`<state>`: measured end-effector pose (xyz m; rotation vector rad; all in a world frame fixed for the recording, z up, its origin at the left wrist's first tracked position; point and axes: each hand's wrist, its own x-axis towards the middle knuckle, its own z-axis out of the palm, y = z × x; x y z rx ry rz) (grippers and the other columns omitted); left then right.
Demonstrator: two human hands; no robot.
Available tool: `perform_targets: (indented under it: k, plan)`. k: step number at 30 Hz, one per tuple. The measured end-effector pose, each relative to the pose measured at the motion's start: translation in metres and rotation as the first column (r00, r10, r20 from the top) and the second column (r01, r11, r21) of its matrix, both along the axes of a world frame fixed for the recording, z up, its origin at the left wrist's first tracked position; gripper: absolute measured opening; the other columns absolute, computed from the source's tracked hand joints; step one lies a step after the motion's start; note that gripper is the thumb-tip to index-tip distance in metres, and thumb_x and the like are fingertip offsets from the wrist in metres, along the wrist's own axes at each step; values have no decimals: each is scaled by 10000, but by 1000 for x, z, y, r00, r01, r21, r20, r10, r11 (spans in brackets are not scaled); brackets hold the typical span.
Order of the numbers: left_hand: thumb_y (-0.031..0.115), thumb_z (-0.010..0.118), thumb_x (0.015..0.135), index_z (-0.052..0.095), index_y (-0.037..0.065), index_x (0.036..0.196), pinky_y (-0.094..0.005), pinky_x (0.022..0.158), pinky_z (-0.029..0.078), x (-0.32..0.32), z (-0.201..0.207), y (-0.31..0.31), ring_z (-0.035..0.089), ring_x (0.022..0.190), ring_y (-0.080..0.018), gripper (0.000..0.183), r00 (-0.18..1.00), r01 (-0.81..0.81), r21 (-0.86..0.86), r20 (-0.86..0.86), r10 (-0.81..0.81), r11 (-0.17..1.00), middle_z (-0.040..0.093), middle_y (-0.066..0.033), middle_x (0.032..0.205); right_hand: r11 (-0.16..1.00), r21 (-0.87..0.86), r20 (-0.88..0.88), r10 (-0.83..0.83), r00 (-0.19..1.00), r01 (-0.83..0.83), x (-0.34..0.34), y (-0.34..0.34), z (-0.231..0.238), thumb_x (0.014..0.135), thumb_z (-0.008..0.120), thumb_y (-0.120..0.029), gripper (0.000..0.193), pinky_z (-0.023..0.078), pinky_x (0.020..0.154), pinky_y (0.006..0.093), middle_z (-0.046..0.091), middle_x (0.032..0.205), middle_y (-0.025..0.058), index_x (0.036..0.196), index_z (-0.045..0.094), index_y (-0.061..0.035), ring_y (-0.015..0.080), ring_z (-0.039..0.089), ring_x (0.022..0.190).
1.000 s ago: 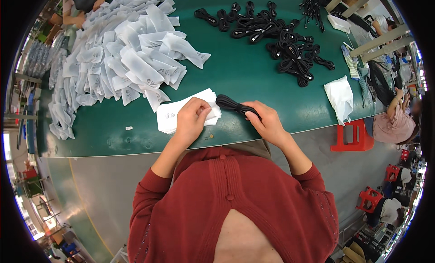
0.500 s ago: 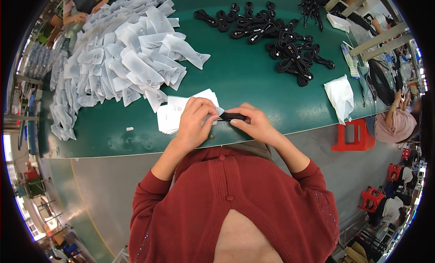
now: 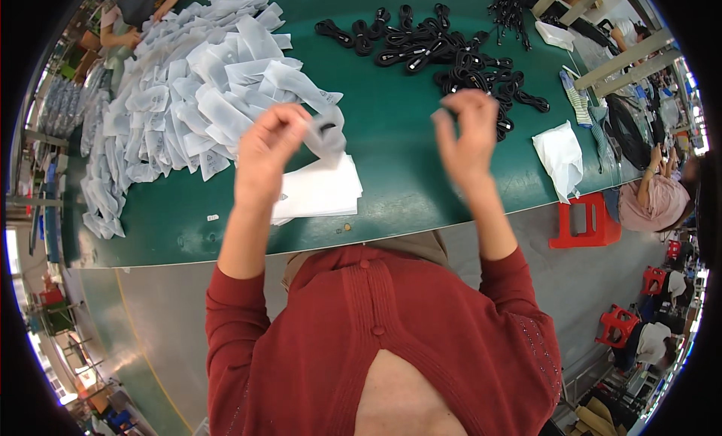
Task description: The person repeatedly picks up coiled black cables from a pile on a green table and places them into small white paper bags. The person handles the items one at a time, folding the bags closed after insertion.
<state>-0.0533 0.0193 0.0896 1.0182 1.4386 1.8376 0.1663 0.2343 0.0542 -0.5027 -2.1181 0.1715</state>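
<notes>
Pinched in my left hand (image 3: pixel 263 150) is a frosted plastic bag (image 3: pixel 328 144), blurred by motion, with something black showing inside it. It hangs above a stack of flat white bags (image 3: pixel 320 194) near the table's front edge. My right hand (image 3: pixel 469 139) is raised over the table with thumb and fingers apart and nothing between them. Just beyond its fingertips lies a heap of coiled black cables (image 3: pixel 421 51), partly hidden by the hand. A large pile of filled frosted bags (image 3: pixel 192 83) covers the table's left side.
The green table (image 3: pixel 391 146) carries a crumpled white bag (image 3: pixel 558 159) at the right and loose black cables (image 3: pixel 513 15) at the far right. A red stool (image 3: pixel 577 224) stands by the right edge. Another person's hand (image 3: pixel 129 37) is at the far left.
My left hand has moved left and up with the bag, and the black cable bundle is no longer between my hands. My right hand has let go and moved right and forward toward the cables.
</notes>
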Motion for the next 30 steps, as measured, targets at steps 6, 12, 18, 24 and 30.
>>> perform_targets:
  k: [6,12,18,24,30]
  plan:
    - [109,645,926,651,34,1089,-234,765,449,-86,19,10,580,892,-136,180,667,-632,279,-279,691,723,649,-36,1090,908,81,366,-412,835,412,38,96,-36,809,758,-225,422,470,799,462,576,1054,122,1173,598,-84,319,592,929]
    - [15,739,784,633,40,1055,-340,813,493,7,-33,-22,599,924,-213,292,795,-188,-128,-602,74,974,630,-82,1084,955,-214,130,-182,975,207,29,40,-33,804,739,-135,311,490,698,393,565,946,104,1078,609,-69,292,596,826]
    - [79,785,734,639,35,943,-394,765,497,54,-78,-23,599,896,-298,259,548,-42,-219,-821,-161,975,596,-107,968,805,-579,10,170,985,-132,10,-32,-33,817,767,-125,329,516,693,332,663,945,111,1107,642,-34,235,640,765]
    - [17,720,785,617,10,863,-380,689,487,56,-85,-19,595,784,-278,129,714,-145,-230,-698,-59,962,595,-96,844,775,-540,43,414,909,-328,12,-69,-27,823,735,-70,316,510,664,358,620,909,116,1129,659,-56,279,622,757]
    - [19,720,796,626,10,887,-339,630,475,54,-76,-20,591,775,-252,131,673,-203,-159,-740,20,966,599,-110,883,766,-539,43,441,897,-351,16,-78,-28,834,731,-76,316,515,647,362,611,911,108,1144,669,-82,272,623,749]
